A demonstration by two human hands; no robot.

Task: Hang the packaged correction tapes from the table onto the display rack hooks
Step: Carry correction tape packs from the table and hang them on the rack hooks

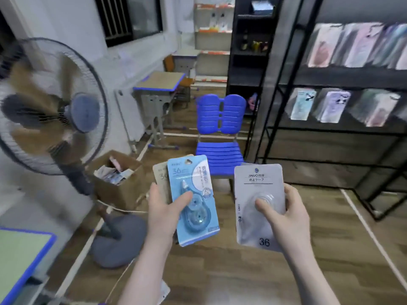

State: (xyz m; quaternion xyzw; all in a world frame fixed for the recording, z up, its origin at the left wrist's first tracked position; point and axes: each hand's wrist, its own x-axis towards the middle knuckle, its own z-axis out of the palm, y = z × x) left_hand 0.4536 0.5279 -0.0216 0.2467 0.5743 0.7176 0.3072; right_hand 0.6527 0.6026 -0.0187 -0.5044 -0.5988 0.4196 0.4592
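Observation:
My left hand (161, 213) grips a blue packaged correction tape (193, 199) marked 36, thumb pressed on its front. A beige packaged tape (160, 175) is stacked behind it in the same hand, mostly hidden. My right hand (284, 213) holds a grey packaged correction tape (258, 188) marked 36, thumb on its clear blister. Both hands are raised in front of me, side by side. The black display rack (330, 75) stands to the right, with packaged goods hanging in rows on it. Its hooks are too blurred to make out.
A blue plastic chair (220, 128) stands straight ahead. A standing fan (52, 106) with a grey base is at the left, beside an open cardboard box (116, 172) of packets. A green table corner (19, 256) shows at the lower left. A school desk (160, 84) stands further back.

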